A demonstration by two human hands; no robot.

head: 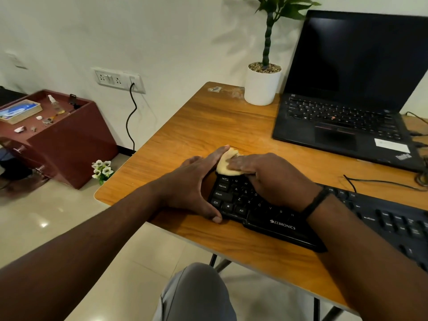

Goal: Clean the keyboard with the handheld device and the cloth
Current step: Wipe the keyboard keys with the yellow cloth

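Keyboard [278,218] on table [208,126], laptop [347,112] behind, plant [262,84] left of laptop

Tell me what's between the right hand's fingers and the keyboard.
A yellow cloth, pressed onto the keyboard's top-left corner by the right hand, head view.

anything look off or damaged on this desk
Yes: the table has a worn, scuffed patch with sticker residue at its far left corner, beside the white plant pot. The keyboard also lies askew to the table's edge.

Keyboard [273,218] (right end) cut off
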